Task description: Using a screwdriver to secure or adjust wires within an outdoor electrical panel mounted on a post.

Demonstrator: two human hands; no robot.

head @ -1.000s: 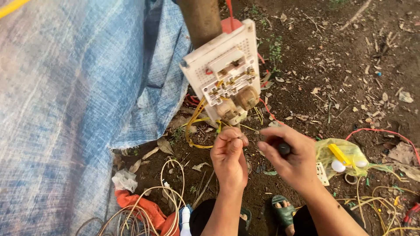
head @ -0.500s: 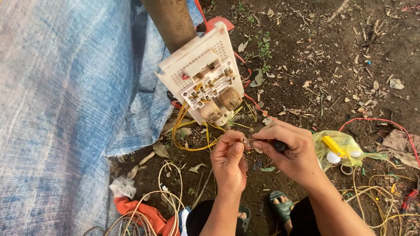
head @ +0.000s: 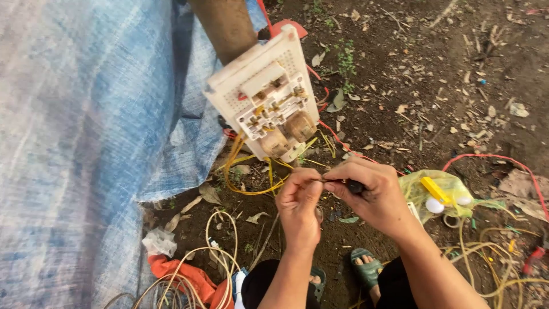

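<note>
I am crouching over bare dirt, my sandalled foot (head: 366, 269) showing just below my wrists. My left hand (head: 299, 207) is pinching the end of a thin yellow wire (head: 251, 191) between thumb and fingertips. My right hand (head: 370, 194) is closing around a small black-handled tool (head: 353, 186), its tip pointing at the spot where my left fingers are gripping — the two hands are nearly touching there. What kind of tool it is I cannot tell.

To the right of my right hand a yellow plastic bag (head: 443, 191) is lying on the ground with white parts inside, and loose yellowish cords (head: 492, 257) are tangling beyond it. To the lower left, a coil of pale cable (head: 220, 252) is resting over an orange cloth (head: 189, 277).

Just above my hands the yellow wire is looping up into a white switchboard (head: 266, 94) — tilted, back side out, terminals showing — leaning against a brown post (head: 223, 26). A red wire (head: 492, 160) is snaking across the soil at right, and a blue tarp (head: 86, 131) is filling the left.
</note>
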